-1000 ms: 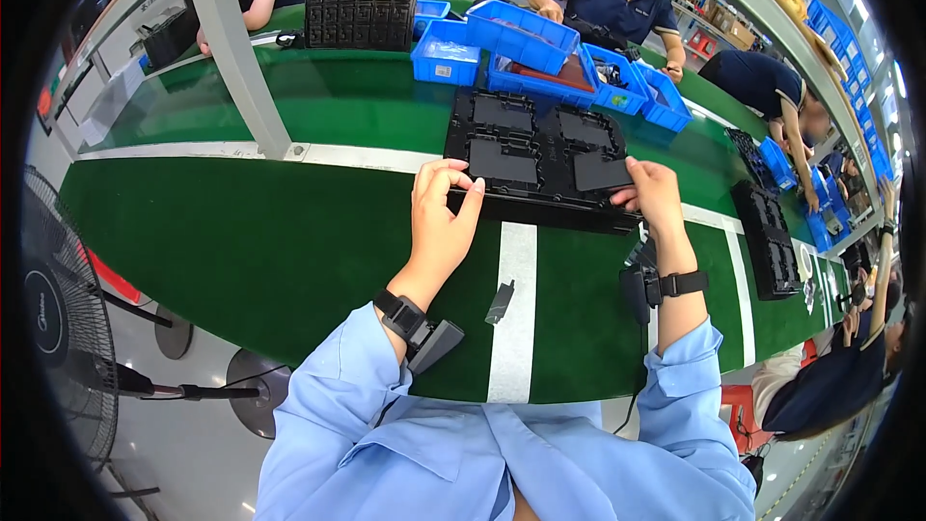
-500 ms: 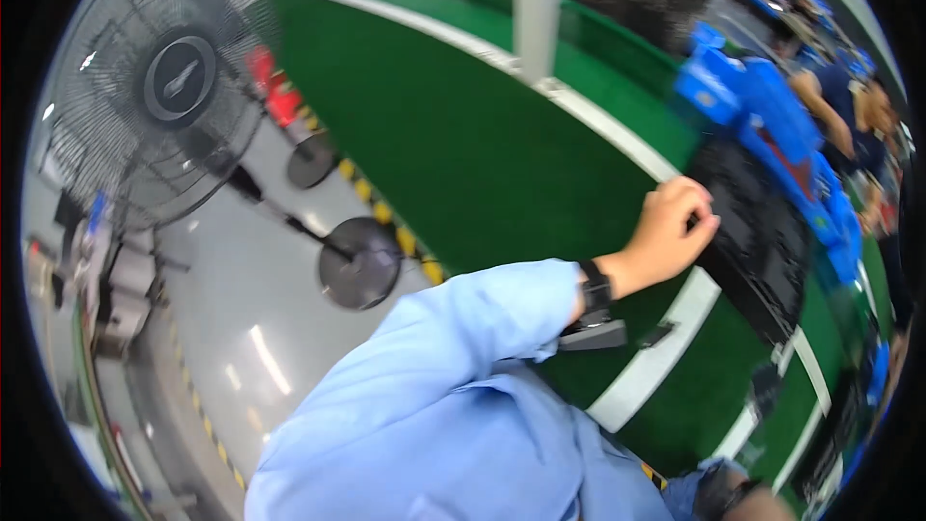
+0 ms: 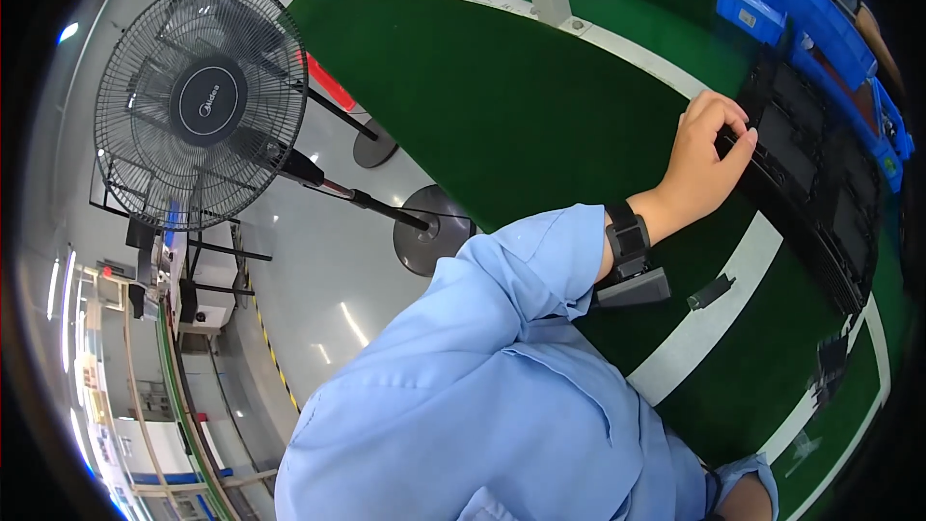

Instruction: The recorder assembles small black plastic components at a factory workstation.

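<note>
The right hand has left the tray [image 3: 825,188] and the view, its grip unseen. Only the left hand [image 3: 702,154] stays at the tray's left end, fingers curled; I cannot tell if pinching.

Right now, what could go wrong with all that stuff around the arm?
The left hand is at the edge of the black tray, so a careless push might jolt it.

The small black piece lies loose on the white strip, near the wrist device, which could knock it aside if the arm swings.

The fan's round base stands on the floor beside the green table; someone might trip on it.
</note>
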Demonstrator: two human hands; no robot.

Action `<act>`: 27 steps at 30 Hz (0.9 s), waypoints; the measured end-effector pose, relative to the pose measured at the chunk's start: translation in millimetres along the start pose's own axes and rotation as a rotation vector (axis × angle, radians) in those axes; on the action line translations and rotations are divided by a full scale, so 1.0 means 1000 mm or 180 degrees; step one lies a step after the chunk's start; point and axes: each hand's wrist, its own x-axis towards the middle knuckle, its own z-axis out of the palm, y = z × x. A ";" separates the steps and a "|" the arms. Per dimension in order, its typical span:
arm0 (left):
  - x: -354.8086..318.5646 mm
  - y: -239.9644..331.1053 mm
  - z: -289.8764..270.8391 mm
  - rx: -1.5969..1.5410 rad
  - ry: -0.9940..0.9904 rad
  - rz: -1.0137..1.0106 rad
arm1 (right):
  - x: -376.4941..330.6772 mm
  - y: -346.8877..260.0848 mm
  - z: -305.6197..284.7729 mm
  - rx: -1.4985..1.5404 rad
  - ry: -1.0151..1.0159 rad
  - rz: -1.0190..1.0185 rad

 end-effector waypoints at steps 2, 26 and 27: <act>0.000 -0.001 0.001 -0.0067 0.0010 -0.0036 | -0.002 0.000 -0.001 0.0051 -0.0023 0.0011; 0.002 -0.005 0.001 -0.0025 -0.0056 -0.0060 | -0.010 0.000 -0.002 0.0424 -0.0205 0.0128; 0.001 -0.005 0.000 0.0048 -0.0040 -0.0021 | -0.011 -0.001 -0.001 0.0442 -0.0221 0.0132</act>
